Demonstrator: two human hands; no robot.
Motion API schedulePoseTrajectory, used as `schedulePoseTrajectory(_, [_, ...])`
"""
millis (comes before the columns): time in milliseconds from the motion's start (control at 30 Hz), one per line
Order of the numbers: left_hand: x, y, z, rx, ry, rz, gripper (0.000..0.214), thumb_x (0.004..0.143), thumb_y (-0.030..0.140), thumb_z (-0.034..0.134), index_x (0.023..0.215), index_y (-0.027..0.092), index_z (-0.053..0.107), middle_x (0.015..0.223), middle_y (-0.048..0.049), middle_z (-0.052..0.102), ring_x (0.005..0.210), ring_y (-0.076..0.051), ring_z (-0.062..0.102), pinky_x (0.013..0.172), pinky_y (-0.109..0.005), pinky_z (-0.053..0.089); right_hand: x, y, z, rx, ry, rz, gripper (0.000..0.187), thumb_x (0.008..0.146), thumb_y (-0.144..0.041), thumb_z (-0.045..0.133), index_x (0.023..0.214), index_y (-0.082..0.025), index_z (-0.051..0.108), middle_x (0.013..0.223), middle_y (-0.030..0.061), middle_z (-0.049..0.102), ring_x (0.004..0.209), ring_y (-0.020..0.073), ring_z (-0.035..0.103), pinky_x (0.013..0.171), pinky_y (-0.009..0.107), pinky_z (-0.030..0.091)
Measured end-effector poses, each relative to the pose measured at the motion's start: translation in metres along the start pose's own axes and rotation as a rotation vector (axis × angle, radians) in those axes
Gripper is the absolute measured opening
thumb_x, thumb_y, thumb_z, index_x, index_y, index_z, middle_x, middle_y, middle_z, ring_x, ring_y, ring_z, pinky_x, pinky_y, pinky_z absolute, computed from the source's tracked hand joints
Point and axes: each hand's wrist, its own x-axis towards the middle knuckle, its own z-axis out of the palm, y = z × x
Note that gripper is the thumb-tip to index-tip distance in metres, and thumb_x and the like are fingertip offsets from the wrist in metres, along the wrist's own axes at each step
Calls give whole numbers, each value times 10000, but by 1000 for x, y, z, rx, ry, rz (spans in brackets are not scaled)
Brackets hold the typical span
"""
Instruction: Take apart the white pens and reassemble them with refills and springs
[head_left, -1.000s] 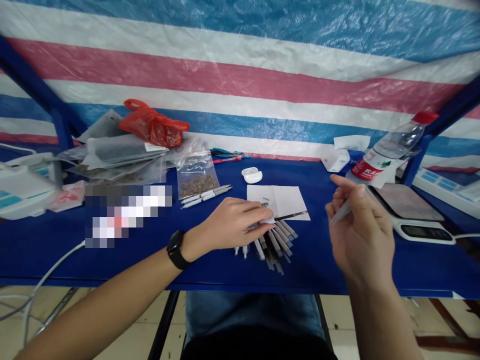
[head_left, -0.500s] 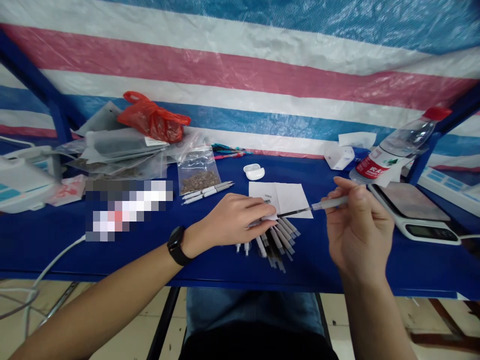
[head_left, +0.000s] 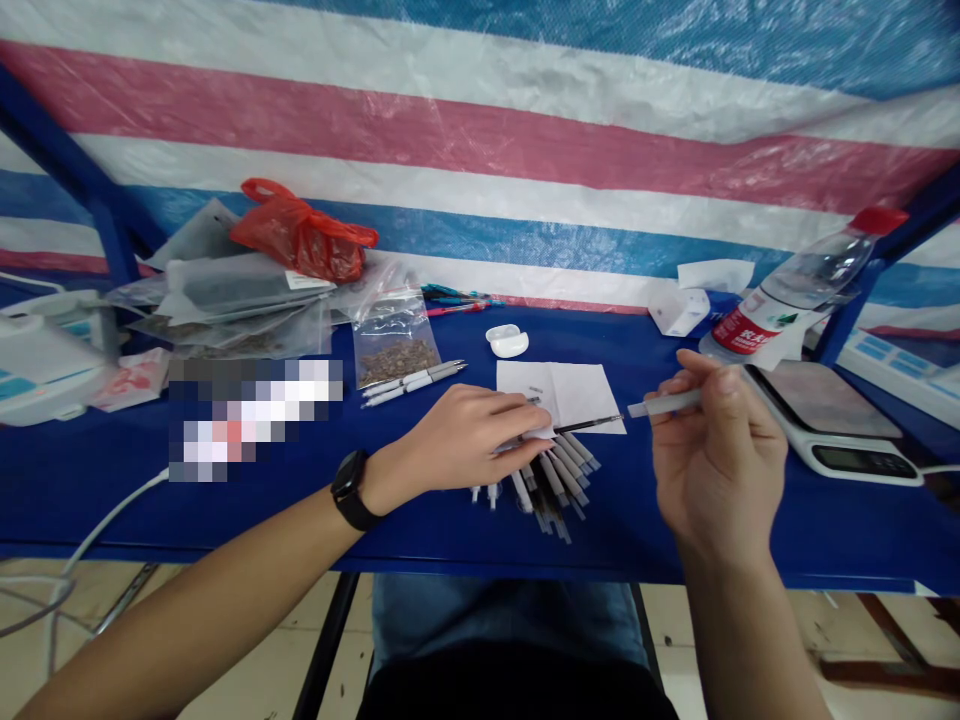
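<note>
Some of the dark refill point(head_left: 589, 425) hides under left fingers point(head_left: 517, 427) pinching it; right fingers point(head_left: 693, 362) pinch a pale tube point(head_left: 667, 404).

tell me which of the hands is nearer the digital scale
Right. The right hand is just left of the digital scale; the left hand is much farther left, by the fanned pale tubes.
</note>
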Motion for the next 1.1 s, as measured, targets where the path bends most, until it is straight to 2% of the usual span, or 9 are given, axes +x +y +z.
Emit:
schedulePoseTrajectory(167, [0,-1,0,21,8,13,173,1020,275,543,926,171,645,743,3,718,593,-103,638,562,-230,454,-3,1,1,-37,-2,13,295,847,-539,755,884,-248,791,803,28,630,738,156,593,711,329,539])
schedulePoseTrajectory(500, [0,-1,0,25,-26,2,208,1032,288,516,917,177,649,738,3,710,593,-102,632,556,-225,464,-4,0,1,86,-20,91,274,793,-517,820,867,-253,811,761,3,617,699,131,572,686,287,518])
schedulePoseTrajectory(700, [0,-1,0,35,-1,17,177,1021,276,540,918,173,641,731,2,709,576,-103,621,562,-224,456,-3,1,0,33,-67,133,304,880,-547,720,883,-247,768,757,1,597,680,138,580,662,298,535])
schedulePoseTrajectory(867, [1,-1,-1,47,2,20,183,1023,271,533,918,172,646,735,6,708,578,-105,623,552,-235,459,-2,-2,1,85,-69,223,305,822,-548,781,860,-245,776,748,-7,602,635,116,571,627,272,535])
schedulePoseTrajectory(1000, [1,-1,-1,53,13,19,170,1020,276,540,925,179,642,742,12,712,572,-100,618,553,-239,453,-4,-1,5,86,-50,194,298,798,-544,802,832,-249,784,757,-3,612,692,129,595,670,281,546])
schedulePoseTrajectory(1100, [0,0,-1,54,12,6,171,1022,289,538,927,191,640,746,15,718,579,-100,623,559,-237,447,-8,2,6,47,-78,145,265,841,-513,770,830,-248,788,782,10,648,724,146,615,698,306,548])
